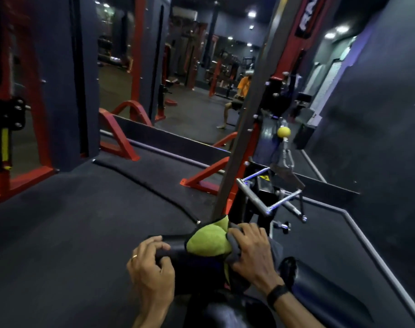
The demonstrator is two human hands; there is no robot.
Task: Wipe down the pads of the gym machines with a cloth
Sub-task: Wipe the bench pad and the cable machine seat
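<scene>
A black roller pad (192, 268) of a gym machine lies low in the middle of the view. My left hand (152, 266) grips its left end with curled fingers. My right hand (251, 252) holds a yellow-green and grey cloth (209, 242) against the pad's right part, fingers curled over the cloth. A second black roller pad (320, 297) sits to the right, partly behind my right forearm. Another dark pad (223, 313) shows at the bottom edge.
A dark upright post (239, 129) rises just behind the cloth. A chrome handle attachment (268, 197) and a yellow ball stopper (283, 131) hang to the right. Red machine frames (121, 138) stand on the black floor mat. A mirror shows a seated person (239, 95).
</scene>
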